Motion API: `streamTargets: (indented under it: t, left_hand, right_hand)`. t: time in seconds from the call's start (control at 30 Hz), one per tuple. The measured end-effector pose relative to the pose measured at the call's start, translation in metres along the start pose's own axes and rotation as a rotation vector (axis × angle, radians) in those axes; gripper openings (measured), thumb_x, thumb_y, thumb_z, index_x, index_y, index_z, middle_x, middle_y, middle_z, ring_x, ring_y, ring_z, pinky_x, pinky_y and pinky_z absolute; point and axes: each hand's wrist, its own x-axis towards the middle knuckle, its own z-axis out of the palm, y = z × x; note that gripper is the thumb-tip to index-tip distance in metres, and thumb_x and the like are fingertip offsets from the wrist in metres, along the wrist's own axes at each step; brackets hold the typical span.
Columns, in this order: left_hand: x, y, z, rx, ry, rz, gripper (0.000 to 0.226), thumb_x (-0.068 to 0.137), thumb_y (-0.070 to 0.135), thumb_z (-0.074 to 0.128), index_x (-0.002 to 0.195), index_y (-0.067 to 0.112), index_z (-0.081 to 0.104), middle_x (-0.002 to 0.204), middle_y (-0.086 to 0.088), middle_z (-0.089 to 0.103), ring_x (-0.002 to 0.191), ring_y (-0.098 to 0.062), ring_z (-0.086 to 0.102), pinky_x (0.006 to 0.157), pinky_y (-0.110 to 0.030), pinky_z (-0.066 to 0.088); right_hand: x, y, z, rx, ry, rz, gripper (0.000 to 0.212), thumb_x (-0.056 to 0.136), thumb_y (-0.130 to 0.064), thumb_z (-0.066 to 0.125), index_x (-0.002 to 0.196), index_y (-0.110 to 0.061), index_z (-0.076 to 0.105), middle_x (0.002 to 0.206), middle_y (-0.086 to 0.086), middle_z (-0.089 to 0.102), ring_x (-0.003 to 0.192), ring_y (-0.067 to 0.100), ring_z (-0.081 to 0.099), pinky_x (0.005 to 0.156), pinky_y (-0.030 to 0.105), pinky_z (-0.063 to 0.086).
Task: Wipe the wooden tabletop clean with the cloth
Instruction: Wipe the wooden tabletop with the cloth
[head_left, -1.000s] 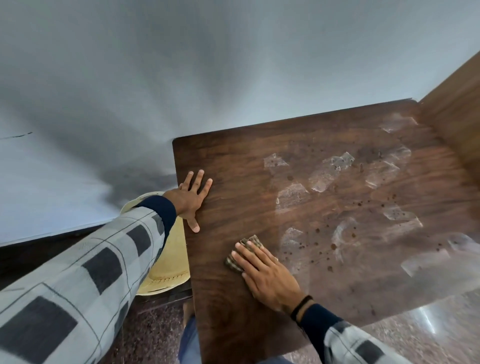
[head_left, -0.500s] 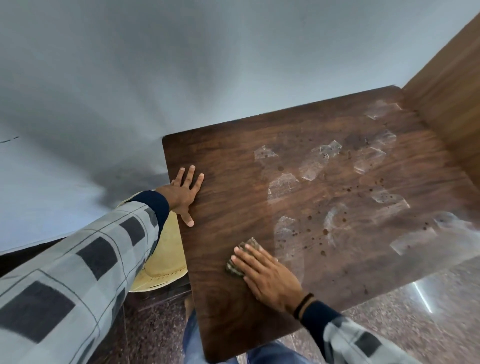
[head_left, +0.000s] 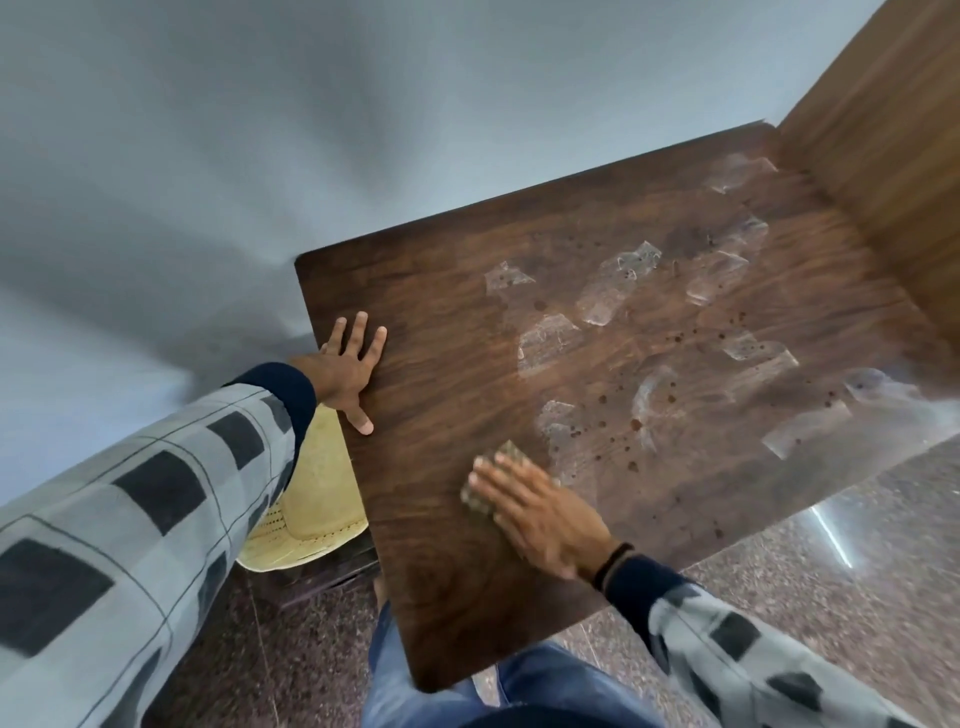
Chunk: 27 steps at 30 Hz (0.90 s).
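Observation:
The dark wooden tabletop (head_left: 457, 322) fills the middle and right of the head view. Dark specks and pale tape-like patches (head_left: 613, 291) cover its right half. My right hand (head_left: 540, 512) lies flat, fingers straight, pressing a small patterned cloth (head_left: 511, 454) onto the wood near the front edge; only the cloth's far corner and left edge show past my fingers. My left hand (head_left: 348, 371) rests flat with spread fingers on the table's left edge.
A wooden side panel (head_left: 883, 130) rises along the table's right side. A grey wall (head_left: 311, 130) stands behind. A pale yellow woven seat (head_left: 311, 499) sits below the left edge. Speckled stone floor (head_left: 831, 597) and my blue-trousered legs (head_left: 415, 686) show below.
The view has tilted, so the table sits more diagonally. My right hand with the cloth is slightly blurred and has shifted a little along the front of the table. My left hand keeps its place.

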Motion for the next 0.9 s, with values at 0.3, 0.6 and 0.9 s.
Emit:
streamTargets:
  t: [0.3, 0.6, 0.9]
  left_hand:
    - [-0.005, 0.001, 0.001, -0.006, 0.033, 0.002, 0.153, 0.066, 0.056, 0.085, 0.144, 0.022, -0.041, 0.144, -0.010, -0.054, 0.138, -0.038, -0.040, 0.118, -0.059, 0.006]
    - [-0.038, 0.066, -0.010, -0.105, 0.180, 0.007, 0.141, 0.072, 0.050, 0.084, 0.153, 0.021, -0.027, 0.155, -0.008, -0.040, 0.141, -0.041, -0.034, 0.118, -0.061, 0.010]
    - [-0.041, 0.100, 0.034, -0.144, 0.055, 0.069, 0.153, 0.064, 0.046, 0.091, 0.148, 0.027, -0.036, 0.148, -0.004, -0.051, 0.140, -0.043, -0.036, 0.120, -0.060, 0.007]
  right_hand:
    - [-0.019, -0.040, 0.012, 0.061, 0.103, 0.203, 0.056, 0.109, -0.035, 0.032, 0.161, -0.019, 0.018, 0.168, 0.003, 0.013, 0.156, 0.022, 0.002, 0.125, 0.041, 0.004]
    - [-0.024, -0.041, 0.009, 0.095, 0.018, 0.228, 0.056, 0.109, -0.038, 0.030, 0.162, -0.024, 0.016, 0.169, -0.002, 0.012, 0.156, 0.018, 0.000, 0.124, 0.038, 0.004]
    - [-0.023, -0.022, 0.002, 0.107, -0.017, 0.110, 0.056, 0.110, -0.039, 0.027, 0.162, -0.025, 0.012, 0.169, -0.004, 0.008, 0.156, 0.015, -0.001, 0.124, 0.036, -0.001]
